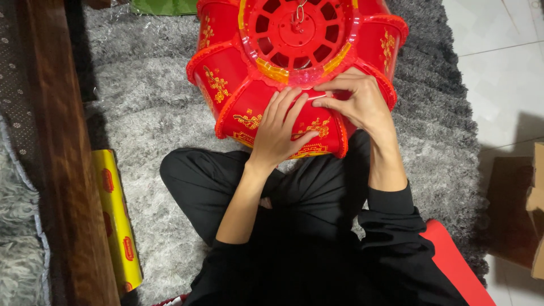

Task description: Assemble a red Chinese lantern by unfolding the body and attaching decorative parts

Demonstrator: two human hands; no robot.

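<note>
Person seated on grey shag rug (147,107), red lantern (294,62) before them, left hand (280,127) flat on panel, fingers together, right hand (357,102) pinching thin wire (317,97) at rim.

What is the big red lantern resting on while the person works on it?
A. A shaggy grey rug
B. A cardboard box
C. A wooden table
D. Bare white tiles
A: the red lantern sits on the shaggy grey rug, with both the left hand and the right hand on its panels.
</note>
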